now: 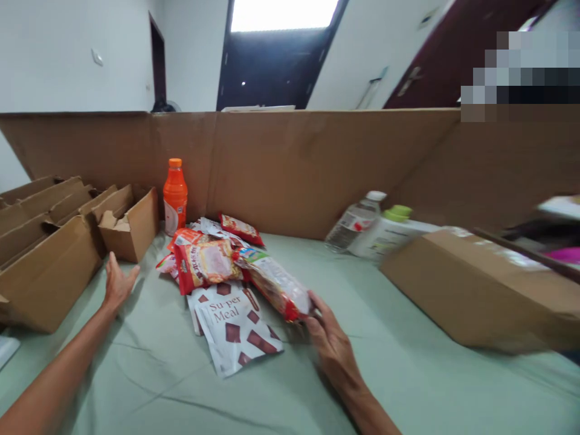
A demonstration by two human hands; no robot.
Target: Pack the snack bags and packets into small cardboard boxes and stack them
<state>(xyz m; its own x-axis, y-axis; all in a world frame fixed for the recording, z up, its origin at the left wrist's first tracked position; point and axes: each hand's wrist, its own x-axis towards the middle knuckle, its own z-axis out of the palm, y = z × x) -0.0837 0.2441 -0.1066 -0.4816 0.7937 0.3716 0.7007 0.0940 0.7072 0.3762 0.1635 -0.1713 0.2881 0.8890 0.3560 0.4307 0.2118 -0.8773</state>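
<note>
My right hand (333,341) grips the near end of a long clear snack packet (276,283) with red ends. The packet's far end rests by a heap of snack bags. In that heap are a red and yellow snack bag (211,264), a red packet (241,229) behind it, and white "Super Meal" pouches (238,332) in front. On the left, my left hand (118,283) is open with its fingers spread, holding nothing. It is close to a small cardboard box (131,226); whether it touches the box I cannot tell.
An orange bottle (175,198) stands behind the heap. Several open cardboard boxes (54,272) line the left side. At right are a tilted clear bottle (356,222), a white bottle with green cap (385,234), and a cardboard box (471,296). A cardboard wall (281,172) closes the back.
</note>
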